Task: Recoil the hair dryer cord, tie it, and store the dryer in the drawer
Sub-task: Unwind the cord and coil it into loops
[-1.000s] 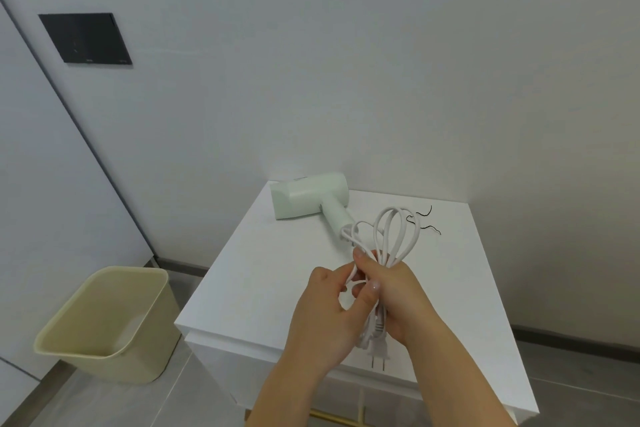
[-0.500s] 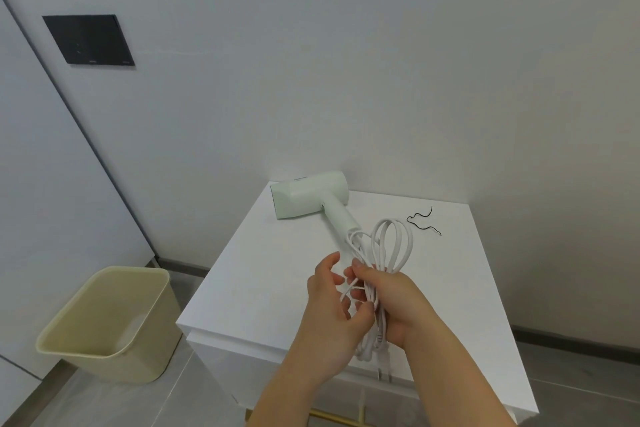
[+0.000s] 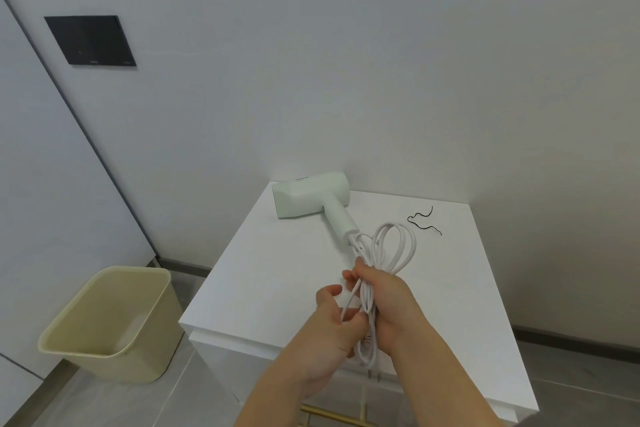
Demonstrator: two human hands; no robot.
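Observation:
A pale green hair dryer (image 3: 313, 196) lies on its side at the back of the white cabinet top (image 3: 270, 274), handle pointing toward me. Its white cord (image 3: 394, 246) is gathered into several loops. My right hand (image 3: 388, 302) grips the bundle round its middle, loops sticking out beyond it. My left hand (image 3: 334, 326) pinches a strand of the cord just left of the bundle. The plug prongs (image 3: 374, 375) hang below my hands. A thin black twist tie (image 3: 424, 220) lies on the top at the back right.
A beige waste bin (image 3: 107, 322) stands on the grey floor left of the cabinet. A brass drawer handle (image 3: 332, 416) shows under the cabinet's front edge. White walls close in behind and to the left, with a dark panel (image 3: 90, 40) on the wall.
Both hands with the cord bundle have moved slightly toward me and lower. My left hand went from gripping beside the right to opening, then pinching a strand.

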